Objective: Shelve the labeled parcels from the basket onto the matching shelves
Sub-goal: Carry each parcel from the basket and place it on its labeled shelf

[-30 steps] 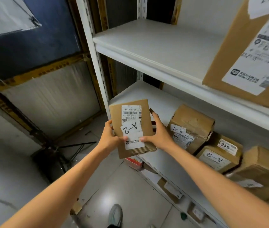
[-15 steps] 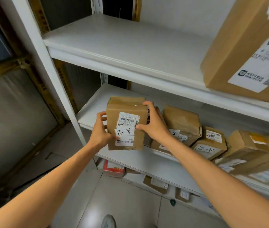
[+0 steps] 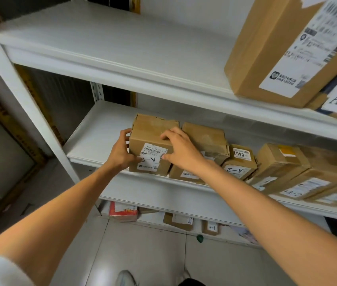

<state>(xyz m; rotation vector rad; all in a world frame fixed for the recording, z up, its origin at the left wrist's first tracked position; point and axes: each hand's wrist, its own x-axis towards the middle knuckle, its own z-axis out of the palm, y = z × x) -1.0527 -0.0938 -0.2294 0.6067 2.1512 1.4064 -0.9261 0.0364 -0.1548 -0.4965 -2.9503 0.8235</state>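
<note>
Head view: hands (image 3: 122,151) grip brown A-2 parcel (image 3: 153,149).

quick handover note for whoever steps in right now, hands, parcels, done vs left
Left hand: gripping the left side of the A-2 parcel.
Right hand: on the parcel's top and front right edge.
Parcel: sits at the left end of the middle shelf, beside a row of other A-2 boxes. A large carton stands on the upper shelf.
Done: this parcel is on the shelf with matching labels.
Left: let go and fetch the next parcel; the basket is out of view, so the remaining count is unknown.
</note>
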